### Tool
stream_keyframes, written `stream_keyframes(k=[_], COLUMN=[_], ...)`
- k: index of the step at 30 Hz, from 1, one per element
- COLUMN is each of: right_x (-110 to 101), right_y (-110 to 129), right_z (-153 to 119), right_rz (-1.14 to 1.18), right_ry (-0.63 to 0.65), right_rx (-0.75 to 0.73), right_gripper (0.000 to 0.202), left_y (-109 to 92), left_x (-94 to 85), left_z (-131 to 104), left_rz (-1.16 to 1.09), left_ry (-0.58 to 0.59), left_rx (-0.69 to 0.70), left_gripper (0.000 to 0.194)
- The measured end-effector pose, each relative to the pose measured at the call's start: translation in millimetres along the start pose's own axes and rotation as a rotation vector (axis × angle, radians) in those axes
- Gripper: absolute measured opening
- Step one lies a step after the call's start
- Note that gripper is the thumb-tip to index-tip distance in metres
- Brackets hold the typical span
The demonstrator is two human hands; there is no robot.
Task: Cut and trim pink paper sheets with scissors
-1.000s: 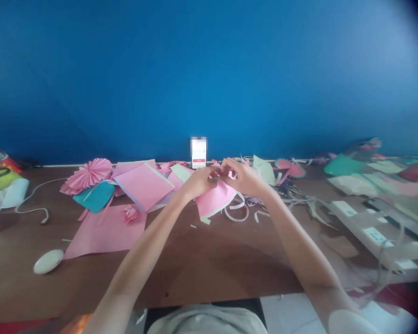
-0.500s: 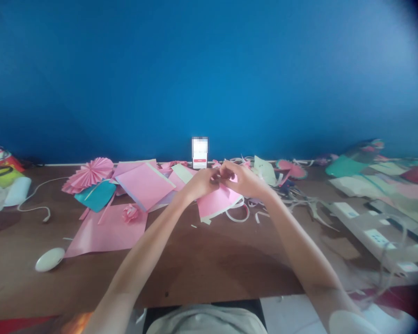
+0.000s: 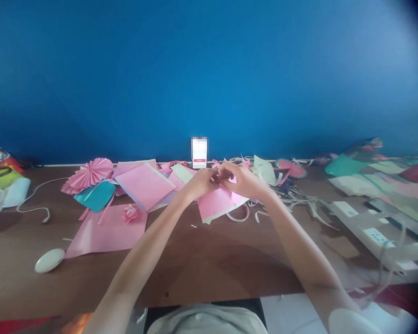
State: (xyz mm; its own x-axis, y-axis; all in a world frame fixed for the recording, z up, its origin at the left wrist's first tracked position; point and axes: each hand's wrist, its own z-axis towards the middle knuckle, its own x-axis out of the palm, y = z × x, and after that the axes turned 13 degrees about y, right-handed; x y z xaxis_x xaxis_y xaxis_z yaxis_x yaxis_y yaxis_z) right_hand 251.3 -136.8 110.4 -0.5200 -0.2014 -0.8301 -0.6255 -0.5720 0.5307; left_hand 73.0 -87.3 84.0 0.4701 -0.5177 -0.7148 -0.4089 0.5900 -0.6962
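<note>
Counter (image 3: 209, 260): brown top before a blue wall (image 3: 209, 69); paper pieces spread along its far side.
Paper work: judged part-way. Made up, by their look: one pleated fan, one ruffled flower. Left, by the same judgement: the sheet between the hands, its lower part broad and smooth, apparently unworked. Progress at its upper part cannot be told; the hands cover it.
Plain pink sheet (image 3: 104, 239): flat on the counter, beside the left forearm.
Held pink sheet (image 3: 218, 206): at the middle of the far side, directly below the fingers of both hands; upper part under and between the fingertips, lower part fanning out toward the person, pale band along the near edge.
Pleated pink fan (image 3: 98, 170): left of the hands, well apart, partly over a teal paper piece (image 3: 95, 197).
Right hand (image 3: 244, 180): fingers bent inward, judged pinched on the held sheet's upper part; exact contact hidden.
Left hand (image 3: 201, 183): fingers curled, tips meeting the right hand's, judged clamped on the same part.
Phone (image 3: 199, 152): upright, just behind the hands, screen lit.
Ruffled pink flower (image 3: 130, 214): resting on the plain sheet.
Paper scrap (image 3: 194, 226): pale sliver near the held sheet's corner.
</note>
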Motion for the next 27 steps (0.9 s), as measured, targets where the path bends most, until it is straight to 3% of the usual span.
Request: stream_keyframes(k=[12,20,23,27], right_x=[0,-4,-8,-14], right_y=[2,1,-4,-26], right_z=[0,-2,-2,-1], right_rz=[0.018,0.035,0.052,0.053], right_ry=[0.015,-0.011,-0.127,-0.461], right_rx=[-0.01,0.009,0.044,0.193], right_gripper=[0.014,0.009,0.014,0.02], left_y=[-2,-2,-2,0], left_x=[0.8,-0.3,-0.8,-1.8], left_z=[-1,-1,0,-1], left_rz=[0.004,0.015,-0.007,-0.128], left_ry=[-0.004,-0.048,-0.069,-0.081], left_rx=[-0.016,0.058,0.119,0.202], left_gripper=[0.015,0.02,0.025,0.028])
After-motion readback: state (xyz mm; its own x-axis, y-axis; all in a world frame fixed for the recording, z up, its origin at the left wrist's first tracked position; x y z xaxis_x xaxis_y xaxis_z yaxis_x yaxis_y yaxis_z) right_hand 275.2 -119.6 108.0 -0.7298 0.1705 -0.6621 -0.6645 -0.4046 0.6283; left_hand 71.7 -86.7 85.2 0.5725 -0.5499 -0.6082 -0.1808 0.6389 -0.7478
